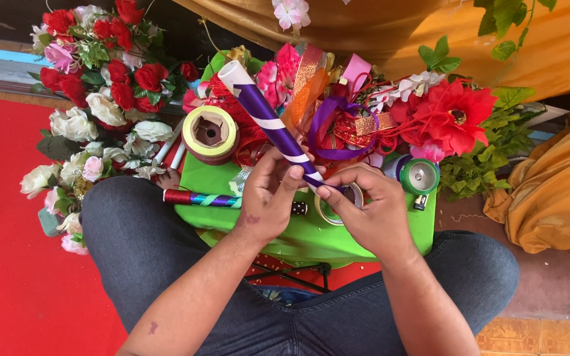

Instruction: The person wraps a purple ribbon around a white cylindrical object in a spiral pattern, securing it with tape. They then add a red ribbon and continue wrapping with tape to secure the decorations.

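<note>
Both hands are clamped on a white tube (268, 118) half wound in purple ribbon: the left hand (268, 198) grips its lower part, and the right hand (364, 204) pinches the ribbon at the bottom end. It tilts up over a green tray (298, 237) on the lap. To wrap well, I judge the ribbon should stay taut and evenly overlapped. A tape roll (210, 134), a finished wrapped stick (202, 198), a green spool (420, 176), loose ribbons (331, 118) and fabric flowers (100, 99) crowd close around.
</note>
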